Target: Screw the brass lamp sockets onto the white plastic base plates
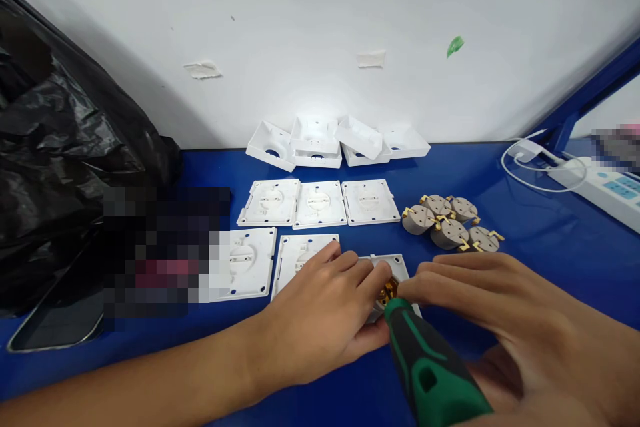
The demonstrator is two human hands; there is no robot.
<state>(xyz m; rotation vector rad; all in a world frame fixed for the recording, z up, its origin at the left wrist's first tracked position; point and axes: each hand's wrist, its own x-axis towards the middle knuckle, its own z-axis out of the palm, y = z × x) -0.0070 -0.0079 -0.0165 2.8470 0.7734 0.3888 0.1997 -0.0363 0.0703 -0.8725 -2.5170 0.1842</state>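
A green-and-black handled screwdriver [430, 360] is in my right hand [535, 313], its handle slanting up from the lower right. The tip end points at a brass part [388, 291] in the middle of a white square plastic plate [399, 264]. My left hand [325, 300] is closed on that plate, with fingertips against the brass part; the hand covers much of it. Beside my left wrist lie two more white plates [257, 280], one partly behind my fingers. The screwdriver's bit and any screw are hidden.
Three white plates [320, 207] lie in a row, with white box covers [315, 133] stacked behind against the wall. Several round grey-brown parts with brass tabs [450, 232] sit at right. A power strip [610, 187] with white cable, black bag [75, 113] and phone [60, 320] flank the blue table.
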